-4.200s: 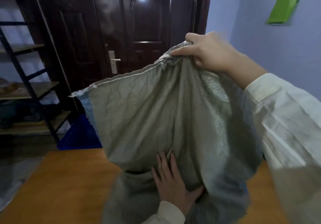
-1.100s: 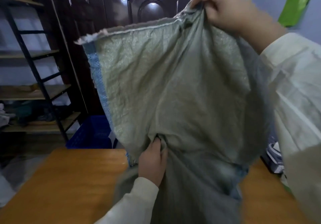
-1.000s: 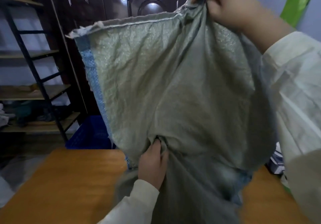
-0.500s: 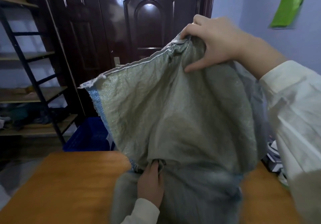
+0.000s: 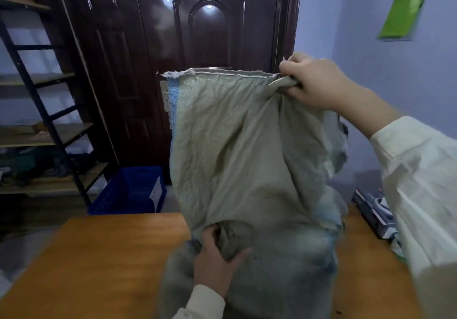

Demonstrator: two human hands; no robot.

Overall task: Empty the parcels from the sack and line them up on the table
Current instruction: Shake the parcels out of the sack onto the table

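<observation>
One grey-green woven sack (image 5: 247,150) hangs over the near part of the one wooden table (image 5: 99,257), its lower part slumped on the tabletop, and two hands hold it: the right hand (image 5: 314,81) is raised with its fingers clenched on a bunched corner of the sack's hemmed top edge, and the left hand (image 5: 217,259), low and well apart from the right, pinches a fold of cloth at the sack's middle. No parcel shows outside the sack, and what is inside cannot be told. Beyond the table stand one blue crate (image 5: 131,190) on the floor, one dark door (image 5: 197,46) and one shelf rack (image 5: 37,120) at the left.
</observation>
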